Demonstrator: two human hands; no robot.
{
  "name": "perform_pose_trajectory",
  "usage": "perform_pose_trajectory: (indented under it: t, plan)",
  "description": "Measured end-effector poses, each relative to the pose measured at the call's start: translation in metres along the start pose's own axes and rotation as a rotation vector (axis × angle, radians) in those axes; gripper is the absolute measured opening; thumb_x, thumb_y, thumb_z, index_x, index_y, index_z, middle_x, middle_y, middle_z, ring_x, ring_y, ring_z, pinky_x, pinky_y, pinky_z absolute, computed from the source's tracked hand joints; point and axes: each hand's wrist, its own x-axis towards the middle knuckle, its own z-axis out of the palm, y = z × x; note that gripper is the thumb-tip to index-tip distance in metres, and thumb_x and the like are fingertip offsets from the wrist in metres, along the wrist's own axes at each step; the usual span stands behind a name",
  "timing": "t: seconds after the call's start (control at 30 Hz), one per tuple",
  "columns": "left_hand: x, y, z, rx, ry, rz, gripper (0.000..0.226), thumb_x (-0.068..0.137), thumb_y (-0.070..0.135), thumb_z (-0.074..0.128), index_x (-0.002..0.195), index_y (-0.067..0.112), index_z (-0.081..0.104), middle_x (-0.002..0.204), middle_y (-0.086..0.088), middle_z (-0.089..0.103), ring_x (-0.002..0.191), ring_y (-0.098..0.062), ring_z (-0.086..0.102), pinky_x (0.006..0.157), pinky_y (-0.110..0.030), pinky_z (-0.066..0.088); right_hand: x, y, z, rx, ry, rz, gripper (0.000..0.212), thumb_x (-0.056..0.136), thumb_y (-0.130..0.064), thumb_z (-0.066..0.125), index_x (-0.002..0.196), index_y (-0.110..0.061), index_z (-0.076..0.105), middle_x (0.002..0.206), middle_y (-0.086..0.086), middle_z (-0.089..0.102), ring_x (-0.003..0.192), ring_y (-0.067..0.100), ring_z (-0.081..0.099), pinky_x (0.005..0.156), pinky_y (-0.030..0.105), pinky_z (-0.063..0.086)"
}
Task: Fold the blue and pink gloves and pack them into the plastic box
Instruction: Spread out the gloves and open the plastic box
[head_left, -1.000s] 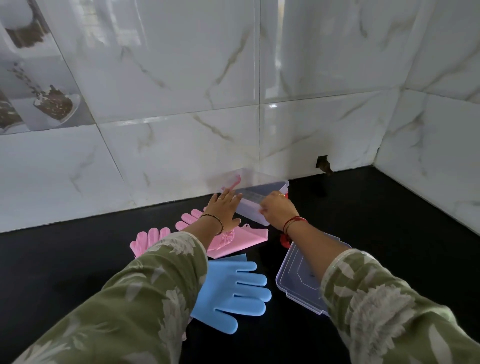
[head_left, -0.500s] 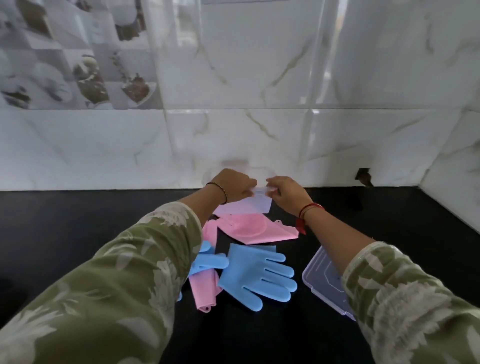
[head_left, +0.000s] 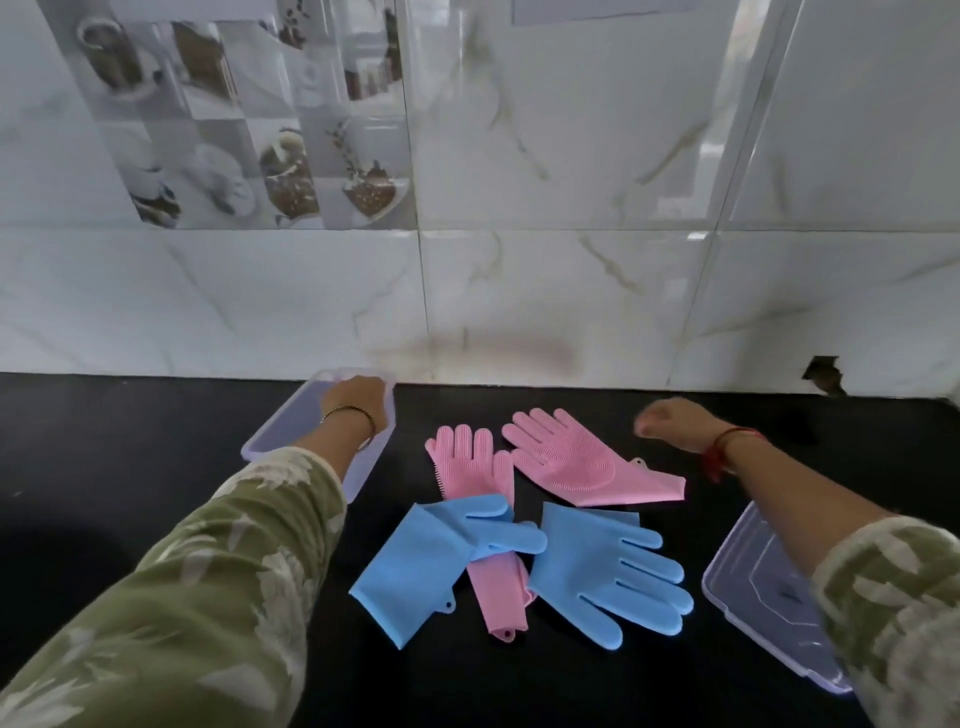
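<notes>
1. The plastic box sits on the black tabletop at far left, close to the tiled wall. It is translucent with a lilac tint, and its open side faces up. Its long axis runs from near-left to far-right.
2. The left grip, a bare hand, grasps the box at its far right corner, with the fingers curled over the rim.
3. The right grip hangs above the tabletop well right of the gloves. Its fingers are loosely curled and it holds nothing.
4. The right pink glove lies flat with its bristled palm up. The fingers point far-left and the cuff points near-right.
5. The left pink glove lies just beside it. Its fingers point toward the wall and its long axis runs back toward the viewer. Its middle passes under a blue glove.
6. The left blue glove lies across that pink glove, with its cuff near-left and its fingers pointing right.
7. The right blue glove lies flat and smooth. Its fingers are spread and point near-right. It touches the left blue glove's fingertips.
8. The clear lid lies at near right, partly under the right sleeve.
</notes>
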Motion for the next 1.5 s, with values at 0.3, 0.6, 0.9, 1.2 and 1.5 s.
perform_pose_trajectory:
  t: [0.3, 0.6, 0.9, 1.2, 1.5]
  plan:
    - [0.021, 0.007, 0.029, -0.069, -0.014, -0.026, 0.034, 0.095, 0.023, 0.040, 0.124, 0.014, 0.054, 0.119, -0.010, 0.062, 0.114, -0.031, 0.054, 0.095, -0.038, 0.040, -0.030, 0.042, 0.011, 0.049, 0.068, 0.205, 0.022, 0.089, -0.014, 0.059, 0.109, -0.005, 0.065, 0.113, 0.013, 0.065, 0.107, 0.023, 0.057, 0.093, 0.032, 0.041]
    - [0.036, 0.041, 0.034, -0.191, 0.047, 0.008, 0.038, 0.086, 0.037, 0.054, 0.112, 0.010, 0.054, 0.108, -0.015, 0.064, 0.101, -0.035, 0.059, 0.083, -0.039, 0.043, -0.057, 0.040, 0.036, 0.131, 0.101, 0.251, 0.023, 0.089, -0.013, 0.059, 0.109, -0.005, 0.067, 0.114, 0.014, 0.066, 0.108, 0.025, 0.059, 0.095, 0.030, 0.042]
    - [0.025, 0.106, 0.012, -0.270, 0.151, 0.171, 0.043, 0.086, 0.031, 0.056, 0.118, 0.008, 0.042, 0.115, -0.016, 0.052, 0.103, -0.036, 0.055, 0.077, -0.041, 0.047, -0.077, 0.057, 0.042, 0.037, 0.349, 0.479, 0.026, 0.089, -0.030, 0.058, 0.106, -0.010, 0.059, 0.106, 0.011, 0.064, 0.096, 0.024, 0.059, 0.081, 0.036, 0.049]
    - [-0.014, 0.204, 0.020, -0.315, 0.075, 0.470, 0.042, 0.084, 0.033, 0.057, 0.117, 0.010, 0.044, 0.116, -0.013, 0.054, 0.106, -0.033, 0.054, 0.082, -0.042, 0.047, -0.107, 0.064, 0.063, -0.197, 0.209, 0.738, 0.047, 0.090, -0.046, 0.049, 0.116, -0.008, 0.058, 0.113, 0.011, 0.064, 0.104, 0.026, 0.060, 0.091, 0.037, 0.049]
    - [-0.017, 0.231, -0.001, -0.656, -0.036, 0.526, 0.025, 0.087, 0.039, 0.056, 0.098, 0.017, 0.060, 0.104, -0.006, 0.065, 0.092, -0.023, 0.059, 0.080, -0.036, 0.049, -0.098, 0.030, 0.048, -0.196, 0.329, 0.584, 0.017, 0.088, -0.026, 0.055, 0.078, -0.013, 0.055, 0.083, 0.009, 0.061, 0.081, 0.022, 0.063, 0.075, 0.032, 0.053]
